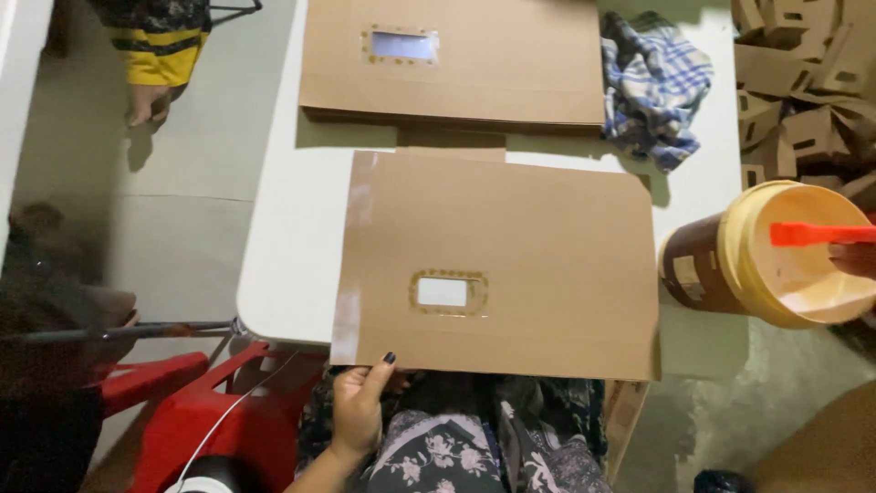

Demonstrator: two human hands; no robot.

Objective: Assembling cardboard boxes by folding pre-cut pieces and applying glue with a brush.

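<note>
Cardboard first: a flat brown cardboard sheet with a small rectangular window cut-out (497, 265) lies on the white counter (292, 228), its near edge overhanging the counter toward the person's lap. A ring of glue dots edges the window; a strip of pale tape runs down the sheet's left side.

Left hand (358, 402): thumb on top of the sheet's near left corner, fingers curled beneath. Grip closed on the cardboard edge.

Right hand (855, 258): only partly in view at the right frame edge, at the mouth of a tilted tan plastic bucket with a brown label (766, 256) that hangs off the counter's right end. The hand is at the handle of an orange-red brush (817, 234) lying across the bucket's opening. Grip state cannot be told, since the fingers are cut off by the frame.

Farther back on the counter: a stack of similar brown windowed cardboard sheets (452, 59), just beyond the near sheet. Beside the stack to the right, a crumpled blue-and-white checked cloth (657, 87). Past the counter's right end, a heap of folded cardboard pieces (803, 91).

Lower left: a red plastic chair (210, 402). Upper left: another person's hand (151, 100) below a yellow-striped sleeve.
</note>
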